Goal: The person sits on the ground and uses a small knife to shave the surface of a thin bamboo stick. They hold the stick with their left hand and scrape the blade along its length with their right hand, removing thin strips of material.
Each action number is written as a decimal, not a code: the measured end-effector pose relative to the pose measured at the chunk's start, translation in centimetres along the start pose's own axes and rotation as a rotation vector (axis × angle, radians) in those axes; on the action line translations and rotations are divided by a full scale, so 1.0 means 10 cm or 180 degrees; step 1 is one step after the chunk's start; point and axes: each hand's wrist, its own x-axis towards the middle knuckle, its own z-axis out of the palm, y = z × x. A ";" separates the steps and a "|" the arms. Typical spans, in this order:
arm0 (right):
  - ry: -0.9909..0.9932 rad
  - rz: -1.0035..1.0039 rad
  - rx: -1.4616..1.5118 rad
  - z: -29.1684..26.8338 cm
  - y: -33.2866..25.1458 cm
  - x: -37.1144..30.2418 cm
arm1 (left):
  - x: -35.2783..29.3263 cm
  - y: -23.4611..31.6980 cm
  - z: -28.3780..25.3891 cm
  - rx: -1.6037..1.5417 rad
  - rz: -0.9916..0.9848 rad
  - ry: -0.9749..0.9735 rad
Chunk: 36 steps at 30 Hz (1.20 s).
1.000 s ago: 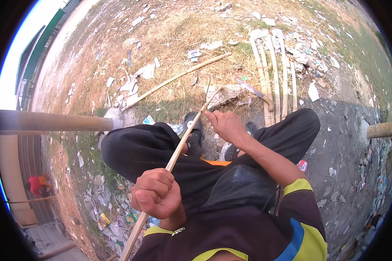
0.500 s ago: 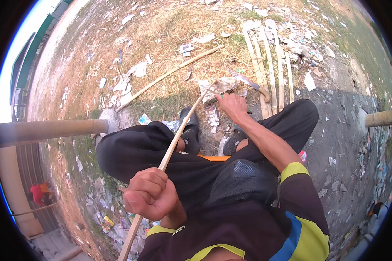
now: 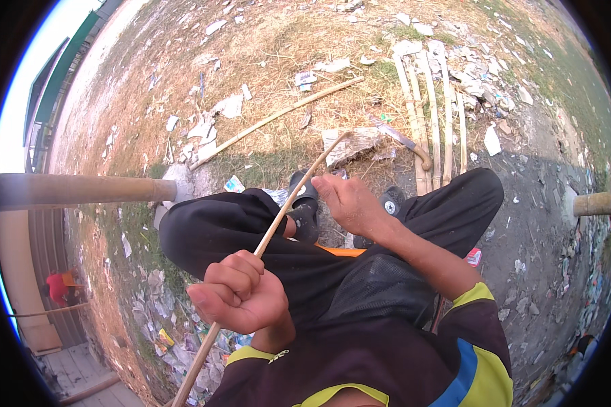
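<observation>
A long, thin bamboo strip (image 3: 277, 222) runs slantwise across my lap. Near its lower part my left hand (image 3: 241, 292) is wrapped round it in a fist. The strip's far tip lies over a pale wooden block (image 3: 353, 146) on the ground, though I cannot tell if they touch. My right hand (image 3: 349, 205) is closed beside the strip's upper half; whatever its fingers hold is hidden. Beyond it, a large knife (image 3: 402, 139) with a curved wooden handle rests between the block and several split bamboo lengths (image 3: 436, 112).
Another bamboo strip (image 3: 278, 122) lies on dry grass ahead. Thick bamboo posts stand at left (image 3: 81, 190) and right (image 3: 593, 203). Paper and plastic litter (image 3: 204, 132) covers the ground. At the far left, a person in red (image 3: 58, 288) is near a wall.
My right hand has come back toward my body, from near the block to beside the strip's middle. My left hand keeps its grip. The whole view has shifted slightly.
</observation>
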 end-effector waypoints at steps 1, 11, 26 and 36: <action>0.0022 0.0005 -0.0192 0.14 0.13 -0.01 | 0.00 -0.01 0.01 0.0020 -0.0011 0.0024; 0.0633 -0.0420 -0.1056 0.57 0.86 0.16 | 0.02 0.02 0.06 0.0243 -0.0073 0.0111; 0.0892 -0.0452 -0.1541 0.49 0.65 0.31 | 0.32 -0.08 -0.06 0.0469 0.0068 0.0924; 0.0513 0.1392 -0.1643 0.13 1.74 0.44 | 0.00 -0.01 0.12 0.0110 0.0107 -0.0074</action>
